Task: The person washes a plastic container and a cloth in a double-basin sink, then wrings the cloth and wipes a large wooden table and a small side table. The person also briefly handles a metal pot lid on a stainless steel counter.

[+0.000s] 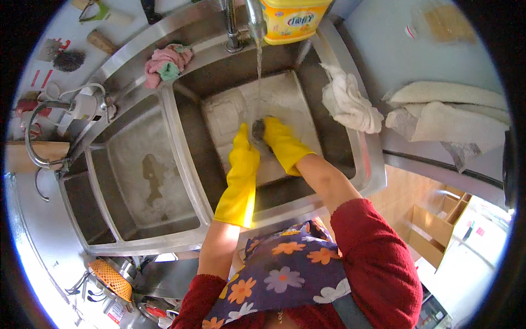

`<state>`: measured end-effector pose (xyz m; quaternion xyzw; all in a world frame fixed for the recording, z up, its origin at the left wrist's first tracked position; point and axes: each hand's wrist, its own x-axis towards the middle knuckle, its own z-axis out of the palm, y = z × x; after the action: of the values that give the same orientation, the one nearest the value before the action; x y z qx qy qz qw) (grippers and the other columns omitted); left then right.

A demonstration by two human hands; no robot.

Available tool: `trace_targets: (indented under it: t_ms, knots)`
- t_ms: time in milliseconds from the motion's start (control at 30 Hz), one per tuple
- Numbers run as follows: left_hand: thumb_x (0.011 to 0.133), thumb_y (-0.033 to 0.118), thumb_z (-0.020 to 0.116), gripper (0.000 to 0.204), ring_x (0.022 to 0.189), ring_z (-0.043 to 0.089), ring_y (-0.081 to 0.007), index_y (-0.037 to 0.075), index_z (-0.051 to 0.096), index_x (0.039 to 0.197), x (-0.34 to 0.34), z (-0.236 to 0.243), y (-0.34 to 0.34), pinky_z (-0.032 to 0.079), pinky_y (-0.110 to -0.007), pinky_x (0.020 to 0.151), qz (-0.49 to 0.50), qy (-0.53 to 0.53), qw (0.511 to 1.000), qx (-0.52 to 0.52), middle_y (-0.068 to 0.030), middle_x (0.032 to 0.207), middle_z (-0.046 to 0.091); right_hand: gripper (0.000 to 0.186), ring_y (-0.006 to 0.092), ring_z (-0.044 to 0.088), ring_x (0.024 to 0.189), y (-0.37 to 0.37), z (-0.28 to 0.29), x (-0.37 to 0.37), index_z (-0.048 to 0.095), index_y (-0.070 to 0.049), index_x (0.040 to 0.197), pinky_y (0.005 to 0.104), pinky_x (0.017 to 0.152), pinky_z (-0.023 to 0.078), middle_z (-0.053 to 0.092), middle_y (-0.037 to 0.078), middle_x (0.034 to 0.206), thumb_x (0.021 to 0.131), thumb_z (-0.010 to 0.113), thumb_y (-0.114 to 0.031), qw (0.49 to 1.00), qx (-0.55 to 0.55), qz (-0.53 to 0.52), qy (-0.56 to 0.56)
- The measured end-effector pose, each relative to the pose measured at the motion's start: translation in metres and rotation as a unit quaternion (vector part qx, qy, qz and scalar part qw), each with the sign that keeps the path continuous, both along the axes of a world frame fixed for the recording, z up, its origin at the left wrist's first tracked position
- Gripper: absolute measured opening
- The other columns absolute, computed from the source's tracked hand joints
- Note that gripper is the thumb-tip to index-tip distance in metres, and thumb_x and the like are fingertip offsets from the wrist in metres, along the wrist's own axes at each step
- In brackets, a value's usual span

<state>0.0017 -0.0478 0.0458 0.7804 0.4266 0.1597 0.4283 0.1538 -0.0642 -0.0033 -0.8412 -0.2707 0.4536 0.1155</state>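
Note:
Both my hands, in long yellow rubber gloves, are low inside the right, larger sink basin point(219, 183). My right hand point(278, 137) is closed on a dark grey scrubber point(258, 130), its glove slightly blurred. Just left of it, my left hand point(244, 148) points forward with its thumb side up. Most of its fingers are hidden, and whether it grips anything does not show. From the faucet point(255, 22), a thin stream of water point(259, 63) falls beside the scrubber. A faint pale square outline point(227, 112) shows on the basin floor.
A yellow tub point(293, 22) stands behind the faucet. Pink and green rags point(167, 63) lie on the back rim, a white cloth point(350, 101) over the right rim. At left are a wet shallower basin point(148, 164) and another curved faucet point(35, 129). Folded towels point(449, 118) lie at right.

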Motion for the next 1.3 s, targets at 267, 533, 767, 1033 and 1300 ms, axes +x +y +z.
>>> trace_targets:
  t_ms: [267,533,767,1033,1300]
  knots:
    - [0.092,-0.001,0.059,0.063,0.126,0.060,-0.0391,0.018,0.051,0.151,-0.005,-0.004,0.007,0.049,-0.041,0.104,0.032,-0.002,0.998,0.045,-0.0173,0.139,0.062,0.038,0.0337,0.066,0.118,-0.003,0.016,0.004,0.067,-0.005,0.126,0.0418,0.097,0.052,0.072,0.018,0.121,0.093,0.069,-0.025,0.977,0.035,0.190,-0.086]
    - [0.092,0.000,0.057,0.061,0.124,0.060,-0.0405,0.021,0.052,0.150,-0.007,-0.008,0.008,0.049,-0.045,0.103,-0.012,0.030,0.999,0.024,-0.0177,0.140,0.061,0.033,0.0357,0.068,0.113,-0.020,0.002,-0.022,0.072,-0.009,0.121,0.0473,0.095,0.053,0.072,0.019,0.121,0.095,0.063,-0.028,0.993,-0.026,0.111,0.023]
    - [0.093,0.006,0.055,0.061,0.119,0.061,-0.0420,0.029,0.052,0.149,-0.006,-0.016,0.004,0.050,-0.048,0.100,-0.024,0.049,0.997,0.056,-0.0168,0.135,0.062,0.037,0.0318,0.066,0.117,-0.024,-0.016,0.015,0.070,-0.012,0.127,0.0426,0.099,0.052,0.070,0.020,0.127,0.095,0.067,-0.029,0.974,0.049,0.196,-0.106]
    - [0.093,0.006,0.057,0.057,0.115,0.063,-0.0424,0.029,0.057,0.145,-0.007,-0.014,0.002,0.051,-0.048,0.098,-0.012,0.047,0.996,0.076,-0.0185,0.130,0.064,0.038,0.0283,0.064,0.117,-0.052,-0.072,-0.067,0.065,-0.010,0.133,0.0415,0.099,0.050,0.067,0.015,0.133,0.102,0.059,-0.032,0.972,0.116,0.183,0.092]
    - [0.091,0.000,0.055,0.061,0.117,0.062,-0.0433,0.028,0.057,0.145,-0.003,-0.007,0.004,0.050,-0.046,0.100,-0.031,0.068,0.996,0.041,-0.0211,0.127,0.065,0.049,0.0357,0.071,0.103,-0.054,-0.063,0.033,0.070,-0.009,0.124,0.0463,0.088,0.056,0.075,0.015,0.113,0.080,0.084,-0.026,0.951,-0.150,0.266,-0.051]
